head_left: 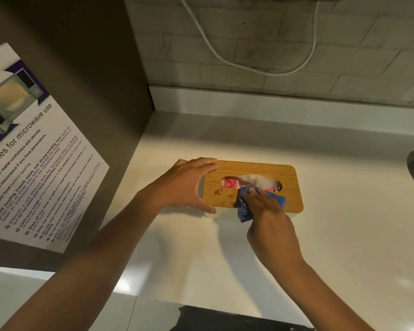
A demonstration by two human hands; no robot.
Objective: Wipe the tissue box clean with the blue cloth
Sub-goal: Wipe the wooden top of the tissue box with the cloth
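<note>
Looking down, I see the tissue box lying flat on the pale table. Its lid is wood, with a long hole where a white tissue and some pink wrap show. My left hand is wrapped around the left end of the box, fingers on the far edge and thumb on the near edge. My right hand is closed on the blue cloth, pressing it on the lid just near the hole. A bit of cloth hangs over the near edge of the box. Wet marks sit on the lid left of the cloth. A microwave poster hangs far left of the box.
</note>
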